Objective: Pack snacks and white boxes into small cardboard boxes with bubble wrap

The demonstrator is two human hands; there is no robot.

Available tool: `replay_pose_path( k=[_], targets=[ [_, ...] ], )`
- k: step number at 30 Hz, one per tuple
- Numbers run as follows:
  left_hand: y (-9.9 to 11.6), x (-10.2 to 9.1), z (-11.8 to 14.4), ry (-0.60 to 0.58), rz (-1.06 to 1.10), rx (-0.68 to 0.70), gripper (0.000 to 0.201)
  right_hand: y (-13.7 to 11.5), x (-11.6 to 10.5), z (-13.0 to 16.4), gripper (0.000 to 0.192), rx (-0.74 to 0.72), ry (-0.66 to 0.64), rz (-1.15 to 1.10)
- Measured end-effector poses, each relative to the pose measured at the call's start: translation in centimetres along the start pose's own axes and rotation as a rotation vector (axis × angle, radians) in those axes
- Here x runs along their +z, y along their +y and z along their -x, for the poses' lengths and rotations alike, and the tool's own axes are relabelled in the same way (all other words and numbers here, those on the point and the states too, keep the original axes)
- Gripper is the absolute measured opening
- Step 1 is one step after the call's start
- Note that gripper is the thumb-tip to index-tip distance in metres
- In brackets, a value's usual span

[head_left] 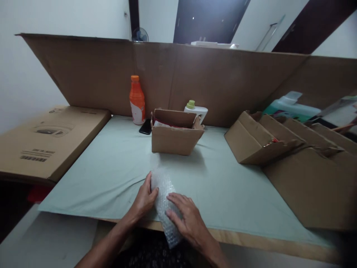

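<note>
A strip of clear bubble wrap (pixel 164 203) lies between my hands at the front edge of the table, its lower end reaching past the edge toward me. My left hand (pixel 145 197) grips its left side, thumb on top and fingers along the edge. On the right side, my right hand (pixel 184 216) rests over the wrap with its fingers curved onto it. Whether anything lies inside the wrap I cannot tell. Beyond it stands a small open cardboard box (pixel 175 140) with something red and white inside.
An orange bottle (pixel 136 102), a black phone (pixel 145 127) and a white bottle with a green cap (pixel 197 111) stand or lie behind. Divided cardboard bins (pixel 304 178) fill the right side. A large flat carton (pixel 52 141) lies left. A tall cardboard panel (pixel 111 74) closes the back.
</note>
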State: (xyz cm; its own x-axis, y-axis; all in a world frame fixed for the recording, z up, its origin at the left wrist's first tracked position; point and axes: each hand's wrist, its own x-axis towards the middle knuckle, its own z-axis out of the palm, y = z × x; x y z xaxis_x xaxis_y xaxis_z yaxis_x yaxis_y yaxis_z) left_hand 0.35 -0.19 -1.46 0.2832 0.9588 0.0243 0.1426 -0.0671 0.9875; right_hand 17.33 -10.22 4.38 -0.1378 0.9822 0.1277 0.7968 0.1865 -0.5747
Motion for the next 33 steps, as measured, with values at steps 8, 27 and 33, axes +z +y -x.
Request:
replay_pose_path(
  k=[8,27,33],
  targets=[
    [2.8,-0.3,-5.6,-0.263,-0.330,-0.035,0.079,4.2,-0.6,-0.3,0.029,0.019,0.176,-0.022],
    [-0.6,-1.1,0.5,-0.085,-0.871,0.391,0.042,6.7,-0.2,-9.8,0.032,-0.042,-0.013,0.271],
    [-1.4,-1.9,0.4,-0.059,-0.773,0.408,0.040,8.3,-1.0,-13.8,0.035,0.216,0.142,0.358]
  ],
)
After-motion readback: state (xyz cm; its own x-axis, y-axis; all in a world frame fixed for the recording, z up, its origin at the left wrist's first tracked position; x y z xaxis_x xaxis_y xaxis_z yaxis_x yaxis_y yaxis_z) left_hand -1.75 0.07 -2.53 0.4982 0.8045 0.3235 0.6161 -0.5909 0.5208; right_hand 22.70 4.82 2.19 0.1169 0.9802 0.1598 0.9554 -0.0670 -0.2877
